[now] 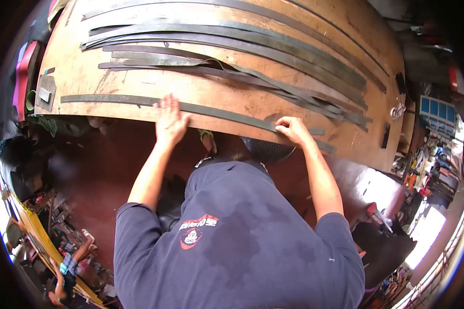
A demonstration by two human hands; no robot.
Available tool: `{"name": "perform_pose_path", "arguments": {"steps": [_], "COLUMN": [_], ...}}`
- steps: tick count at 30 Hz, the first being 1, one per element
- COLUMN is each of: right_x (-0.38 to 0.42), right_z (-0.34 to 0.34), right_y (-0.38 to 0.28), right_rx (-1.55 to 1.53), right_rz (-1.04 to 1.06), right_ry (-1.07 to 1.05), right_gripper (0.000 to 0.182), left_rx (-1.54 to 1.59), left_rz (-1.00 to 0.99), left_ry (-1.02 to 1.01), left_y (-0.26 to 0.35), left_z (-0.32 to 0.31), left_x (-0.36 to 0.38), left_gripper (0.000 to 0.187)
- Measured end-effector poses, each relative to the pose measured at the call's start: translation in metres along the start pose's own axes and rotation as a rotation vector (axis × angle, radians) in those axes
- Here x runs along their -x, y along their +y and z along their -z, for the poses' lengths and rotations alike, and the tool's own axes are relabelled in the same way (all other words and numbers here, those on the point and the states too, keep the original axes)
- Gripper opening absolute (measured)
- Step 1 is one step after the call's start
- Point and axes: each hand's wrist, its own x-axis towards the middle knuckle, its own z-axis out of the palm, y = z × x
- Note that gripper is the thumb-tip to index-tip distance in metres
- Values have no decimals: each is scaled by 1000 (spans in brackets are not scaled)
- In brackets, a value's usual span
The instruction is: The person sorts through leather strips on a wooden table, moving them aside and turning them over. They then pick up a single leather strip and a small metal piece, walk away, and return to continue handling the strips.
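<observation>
Flat dark-grey strip [227, 115] on brown wooden counter [77, 72]
Pressed under spread left hand [171, 122], pinched by right hand [293, 131]; long dark strips [216, 31] are strewn upper centre.

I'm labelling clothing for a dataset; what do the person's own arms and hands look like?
Short, dark navy sleeves leave both forearms bare. The left hand and right hand wear no gloves, and no watch or bracelet shows.
</observation>
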Motion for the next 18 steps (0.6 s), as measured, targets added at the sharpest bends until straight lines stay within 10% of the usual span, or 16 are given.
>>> {"name": "perform_pose_path", "arguments": {"steps": [5, 11, 18], "right_x": [-6, -2, -6], "right_z": [6, 11, 27], "right_y": [-3, 6, 22], "right_rx": [28, -59, 9], "right_rz": [-29, 68, 362], "right_ry": [-59, -103, -222], "right_gripper": [18, 26, 45], "left_rx": [-88, 161, 114], "left_rz": [292, 324, 711], "left_ry": [327, 129, 357], "left_y": [-4, 152, 193], "left_z": [-15, -36, -66], "left_x": [14, 25, -4], "left_gripper": [77, 81, 82]}}
